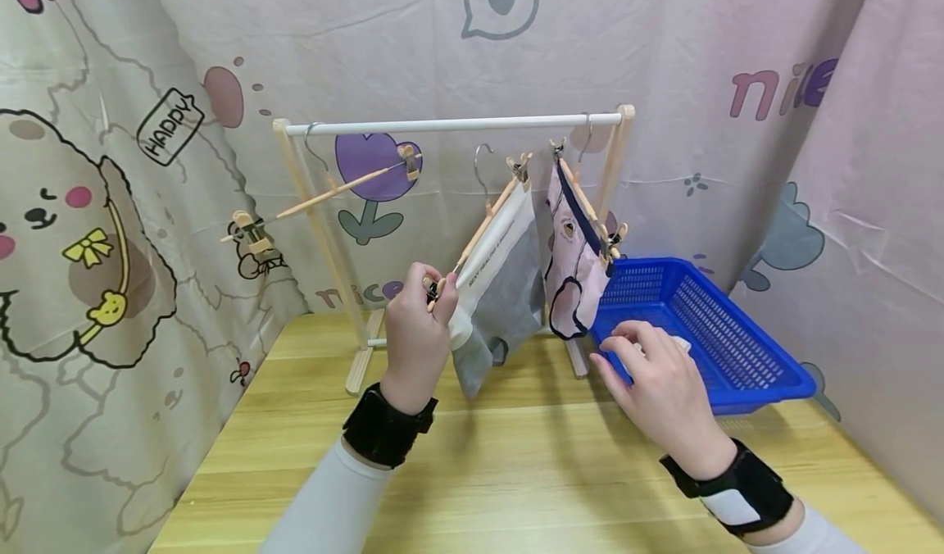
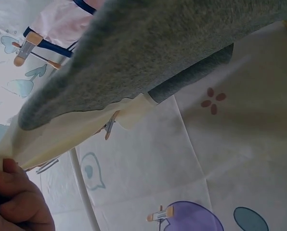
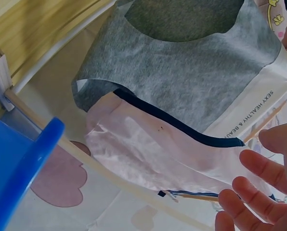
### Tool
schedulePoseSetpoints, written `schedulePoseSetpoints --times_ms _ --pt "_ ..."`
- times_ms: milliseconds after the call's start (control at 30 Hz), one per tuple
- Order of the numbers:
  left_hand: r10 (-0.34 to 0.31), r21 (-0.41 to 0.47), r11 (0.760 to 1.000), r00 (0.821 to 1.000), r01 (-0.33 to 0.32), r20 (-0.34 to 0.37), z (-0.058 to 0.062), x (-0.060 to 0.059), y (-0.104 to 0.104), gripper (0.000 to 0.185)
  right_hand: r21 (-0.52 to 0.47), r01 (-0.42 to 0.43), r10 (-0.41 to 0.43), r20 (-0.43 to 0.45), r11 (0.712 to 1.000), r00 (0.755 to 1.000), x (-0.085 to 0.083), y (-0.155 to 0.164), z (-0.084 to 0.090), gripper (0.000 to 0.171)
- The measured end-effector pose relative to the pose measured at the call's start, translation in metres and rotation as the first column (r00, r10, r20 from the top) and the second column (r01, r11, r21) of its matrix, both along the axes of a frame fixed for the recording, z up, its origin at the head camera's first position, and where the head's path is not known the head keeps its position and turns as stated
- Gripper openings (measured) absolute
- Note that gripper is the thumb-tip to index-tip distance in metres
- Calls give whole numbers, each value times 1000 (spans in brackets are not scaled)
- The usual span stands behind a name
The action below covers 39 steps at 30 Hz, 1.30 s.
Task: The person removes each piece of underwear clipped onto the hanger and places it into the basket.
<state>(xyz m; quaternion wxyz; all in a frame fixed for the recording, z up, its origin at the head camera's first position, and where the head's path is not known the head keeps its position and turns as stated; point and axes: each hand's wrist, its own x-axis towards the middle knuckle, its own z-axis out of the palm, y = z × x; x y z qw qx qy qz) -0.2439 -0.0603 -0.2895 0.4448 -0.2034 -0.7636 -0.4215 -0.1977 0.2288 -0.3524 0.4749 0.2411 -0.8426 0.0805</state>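
Observation:
My left hand (image 1: 416, 324) grips the near end of a wooden clip hanger (image 1: 487, 230), at its clip, together with the white waistband in the left wrist view. From this hanger hang grey underpants (image 1: 509, 283) with a lettered white waistband; a clip holds the far corner. The hanger's metal hook (image 1: 483, 161) shows below the rack's white rail (image 1: 450, 124). To the right, pink underpants (image 1: 571, 267) with navy trim hang clipped on a second hanger, its hook at the rail. My right hand (image 1: 660, 382), fingers loosely bent and holding nothing, is over the basket's near left edge.
A blue plastic basket (image 1: 737, 341) stands on the wooden table (image 1: 516, 472) at the right; a bit of something white (image 1: 682, 343) shows behind my right hand. A bare clip hanger (image 1: 332, 193) hangs at the rack's left. Printed curtain (image 1: 398, 46) surrounds the table.

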Motion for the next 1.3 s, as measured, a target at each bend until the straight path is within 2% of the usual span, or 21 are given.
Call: schedulePoseSetpoints --times_ms 167,433,1033,1300 --pt "-2 8 1000 1000 2 5 -4 2 -2 19 -7 -10 10 -10 1000 1000 -1 -1 -1 61" --pt "-2 35 999 999 1 32 -9 5 -5 18 -25 -78 78 -11 997 997 -3 -2 -6 52" --pt "12 11 1000 1000 -12 -5 -24 11 -15 16 -32 -95 94 -13 995 995 -3 -4 -6 51" --pt "11 12 1000 1000 -11 13 -28 16 -19 17 -33 -92 92 -11 995 996 -3 -4 -6 52"
